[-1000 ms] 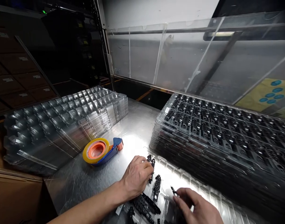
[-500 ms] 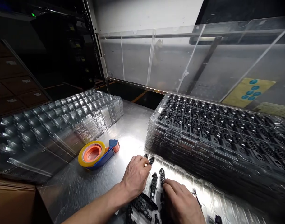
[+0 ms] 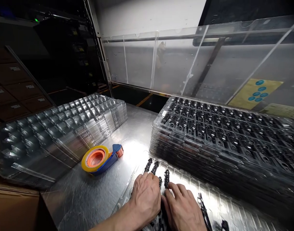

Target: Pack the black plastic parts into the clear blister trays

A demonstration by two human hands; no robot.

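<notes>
My left hand point(image 3: 147, 197) is over the clear plastic tray point(image 3: 191, 183), its fingers bent down and close together. The fingertips are hidden behind the knuckles, so what they hold does not show. Just beyond it lie two slim black plastic parts point(image 3: 152, 166), side by side in the tray's slots. My right hand point(image 3: 185, 207) is beside the left, with its fingers curled around the near end of another black plastic part point(image 3: 167, 178). More black parts show partly beneath and between the hands. One loose black piece point(image 3: 204, 210) lies right of my right hand.
A tall stack of filled trays point(image 3: 209, 128) stands at the right. Stacked clear trays point(image 3: 65, 125) are at the left. A blue tape dispenser with yellow tape point(image 3: 96, 160) lies on the metal table point(image 3: 134, 128). A cardboard box point(image 3: 14, 205) is at lower left.
My left hand has drawn back toward me and slightly right, uncovering the two parts at the tray's far end. My right hand has shifted slightly, its fingers still by the same part.
</notes>
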